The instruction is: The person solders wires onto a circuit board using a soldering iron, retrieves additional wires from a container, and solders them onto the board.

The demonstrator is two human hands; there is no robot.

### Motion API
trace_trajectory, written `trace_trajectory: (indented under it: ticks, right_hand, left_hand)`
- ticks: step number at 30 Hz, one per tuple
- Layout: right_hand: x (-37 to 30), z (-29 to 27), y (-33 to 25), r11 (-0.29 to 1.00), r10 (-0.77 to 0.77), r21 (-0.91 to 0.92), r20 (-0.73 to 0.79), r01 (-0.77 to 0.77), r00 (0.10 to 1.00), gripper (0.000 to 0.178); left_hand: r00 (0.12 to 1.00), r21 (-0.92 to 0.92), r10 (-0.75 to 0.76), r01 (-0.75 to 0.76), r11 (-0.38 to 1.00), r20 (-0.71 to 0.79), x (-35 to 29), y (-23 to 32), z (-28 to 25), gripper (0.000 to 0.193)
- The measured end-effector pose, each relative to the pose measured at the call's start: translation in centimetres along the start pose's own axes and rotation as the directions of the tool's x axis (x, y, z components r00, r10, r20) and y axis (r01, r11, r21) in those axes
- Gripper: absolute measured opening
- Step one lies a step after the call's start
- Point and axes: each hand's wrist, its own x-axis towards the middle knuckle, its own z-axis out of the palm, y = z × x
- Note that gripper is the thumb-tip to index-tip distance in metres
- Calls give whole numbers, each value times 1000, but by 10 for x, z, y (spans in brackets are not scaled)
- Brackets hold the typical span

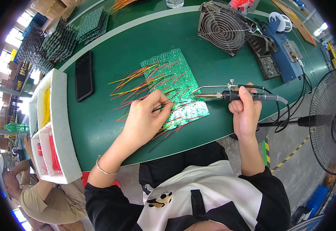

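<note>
A green circuit board panel [185, 79] lies on the table before me, with many red, yellow and black wires [137, 85] fanning off its left side. My left hand [147, 117] rests over the panel's lower left part, thumb and forefinger pinched on a thin wire, dark where it shows. My right hand [247, 111] is wrapped round the handle of a soldering iron [226, 95], thumb on top. A thin metal feed tube [214, 86] is clamped along the iron. Both the iron's tip and the tube's end meet at the panel, close to the left fingertips.
A black phone [84, 76] and a white foam box [62, 127] of wires are at left. Stacked boards [93, 25] stand behind. Back right are a grimy square fan [223, 29] and a blue soldering station [285, 50]. A pedestal fan [329, 121] and another person [49, 200] flank the table.
</note>
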Motion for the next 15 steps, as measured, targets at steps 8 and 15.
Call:
trace_trajectory:
  ticks: [8, 15]
  right_hand:
    - [-1, -1, 2, 1000, -12, 3, 45, 12, 999, 14]
    - [-1, -3, 2, 1000, -16, 7, 106, 15, 994, 14]
  left_hand:
    - [1000, -51, -13, 13, 999, 14, 1, -6, 2, 5]
    - [1000, -60, -23, 24, 998, 16, -1, -5, 0, 4]
